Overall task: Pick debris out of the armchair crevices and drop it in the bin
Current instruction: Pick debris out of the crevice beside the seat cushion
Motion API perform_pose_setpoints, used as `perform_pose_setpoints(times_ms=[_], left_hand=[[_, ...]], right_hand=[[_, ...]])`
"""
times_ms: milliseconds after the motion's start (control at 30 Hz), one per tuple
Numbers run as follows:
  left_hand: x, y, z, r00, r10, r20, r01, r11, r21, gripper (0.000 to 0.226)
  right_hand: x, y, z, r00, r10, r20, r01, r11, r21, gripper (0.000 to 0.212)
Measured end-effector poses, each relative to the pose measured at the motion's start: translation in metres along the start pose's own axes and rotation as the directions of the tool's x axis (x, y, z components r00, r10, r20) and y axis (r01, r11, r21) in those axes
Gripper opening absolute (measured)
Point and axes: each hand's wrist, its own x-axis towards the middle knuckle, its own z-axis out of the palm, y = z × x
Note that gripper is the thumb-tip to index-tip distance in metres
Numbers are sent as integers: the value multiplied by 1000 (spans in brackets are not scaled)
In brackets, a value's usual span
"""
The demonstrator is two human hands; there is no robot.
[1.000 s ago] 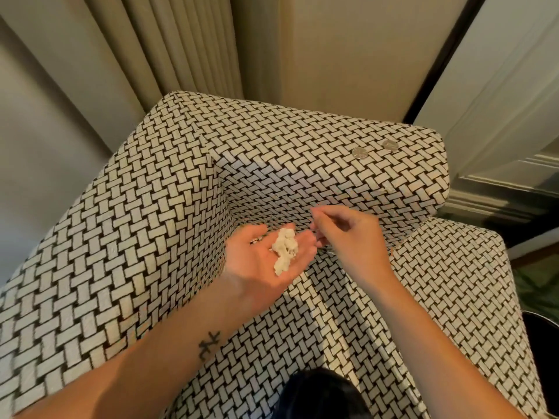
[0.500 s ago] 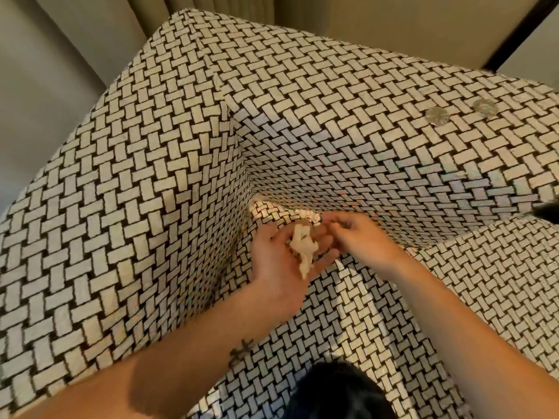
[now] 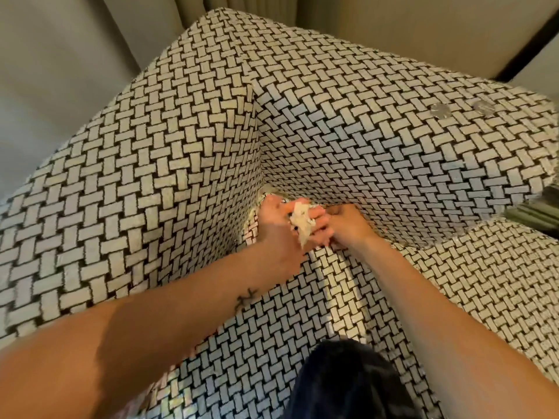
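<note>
The armchair (image 3: 169,164) is covered in a black-and-white basket-weave fabric. A crumpled white wad of debris (image 3: 301,220) sits in my left hand (image 3: 273,234), which is palm up with its fingers curled round the wad, right at the inner corner crevice (image 3: 266,193) where arm, back and seat meet. My right hand (image 3: 348,226) is pressed against the left hand's fingertips, its fingers curled down at the back crevice. Whether those fingers hold anything is hidden. No bin is in view.
Two small round discs (image 3: 440,110) (image 3: 484,106) lie on top of the armchair's back at the right. Curtains (image 3: 151,19) and a wall stand behind the chair. A dark cloth shape (image 3: 348,385) fills the bottom edge over the seat.
The view has dropped and closed in on the chair corner. Both hands have moved forward into the corner crevice. The left hand's fingers have curled tighter round the white wad.
</note>
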Motion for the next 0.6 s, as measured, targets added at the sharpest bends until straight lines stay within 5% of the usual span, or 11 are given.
perform_pose_setpoints(times_ms=[100,200,367,600], left_hand=[[-3,0,0,999,-37,-18,39,996,76,55],[5,-1,-2,999,-27,-19,28,995,92,57],[18,-4,-5,999,27,-39,-23,994,106,57],[21,-8,-6,994,32,-101,-23,996,85,56]], right_hand=[[5,1,5,999,7,-53,-3,998,59,34],[5,-5,9,994,58,-97,-49,995,89,21],[19,-8,25,932,34,-360,-53,998,-44,33],[23,10,25,918,-45,-393,38,999,-26,42]])
